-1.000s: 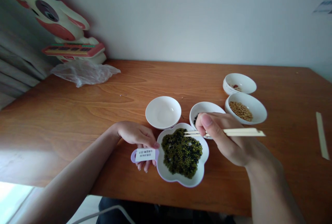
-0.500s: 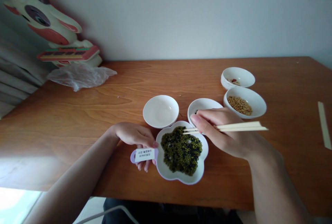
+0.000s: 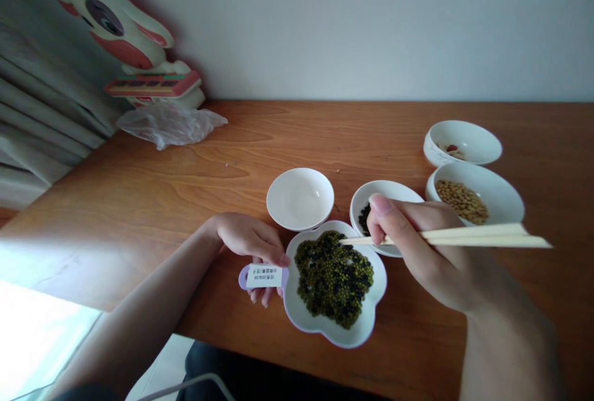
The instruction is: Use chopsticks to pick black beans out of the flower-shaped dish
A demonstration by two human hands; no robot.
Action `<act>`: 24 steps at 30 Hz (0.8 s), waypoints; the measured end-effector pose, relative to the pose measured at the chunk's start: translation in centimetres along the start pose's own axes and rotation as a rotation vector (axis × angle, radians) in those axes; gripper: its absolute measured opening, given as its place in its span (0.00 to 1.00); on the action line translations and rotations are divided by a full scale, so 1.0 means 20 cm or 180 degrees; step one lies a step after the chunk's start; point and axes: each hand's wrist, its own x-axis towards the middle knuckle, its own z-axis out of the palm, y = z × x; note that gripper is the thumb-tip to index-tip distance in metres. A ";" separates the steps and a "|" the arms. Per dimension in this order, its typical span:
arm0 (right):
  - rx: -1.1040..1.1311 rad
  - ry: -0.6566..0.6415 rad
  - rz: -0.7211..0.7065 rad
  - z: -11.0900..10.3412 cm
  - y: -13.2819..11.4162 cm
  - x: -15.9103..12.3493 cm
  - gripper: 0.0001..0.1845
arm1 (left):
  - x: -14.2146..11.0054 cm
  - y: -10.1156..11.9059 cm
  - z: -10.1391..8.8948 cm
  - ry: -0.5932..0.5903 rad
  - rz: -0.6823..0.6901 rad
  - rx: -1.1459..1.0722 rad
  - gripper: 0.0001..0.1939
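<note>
A white flower-shaped dish (image 3: 335,330) heaped with green and black beans (image 3: 334,277) sits at the near table edge. My left hand (image 3: 248,241) rests closed on the dish's lilac handle with a white label (image 3: 263,276), thumb at the rim. My right hand (image 3: 431,255) is closed on a pair of wooden chopsticks (image 3: 468,237), their tips (image 3: 346,241) over the right side of the bean heap. Behind that hand, a white bowl (image 3: 385,192) holds a few black beans (image 3: 365,216).
An empty white bowl (image 3: 300,198) stands behind the dish. Far right are a bowl of yellow soybeans (image 3: 476,194) and a bowl with a few red beans (image 3: 463,141). A crumpled plastic bag (image 3: 171,124) and a cartoon cow figure (image 3: 132,48) stand at the table's back left.
The view has shifted left and tilted. My right hand with the chopsticks has drawn slightly right, tips still over the beans. My left hand stays on the handle.
</note>
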 end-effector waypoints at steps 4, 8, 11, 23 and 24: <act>0.0102 0.0038 -0.0051 0.00 -0.02 0.03 0.28 | 0.00 0.00 0.00 0.0006 0.0015 -0.0058 0.29; 0.0042 0.0126 -0.0053 0.01 -0.04 0.06 0.30 | 0.00 0.00 0.00 -0.0035 0.0007 -0.0092 0.28; 0.0077 0.0135 -0.0052 0.02 -0.05 0.06 0.30 | 0.01 0.00 -0.01 -0.0114 0.0076 -0.0044 0.28; 0.0030 0.0715 0.0041 -0.02 -0.13 -0.02 0.41 | 0.04 -0.02 -0.07 -0.0335 0.0206 0.0215 0.30; -0.0007 0.0823 0.0055 -0.03 -0.14 -0.02 0.41 | 0.04 -0.02 -0.07 -0.0343 0.0195 0.0216 0.29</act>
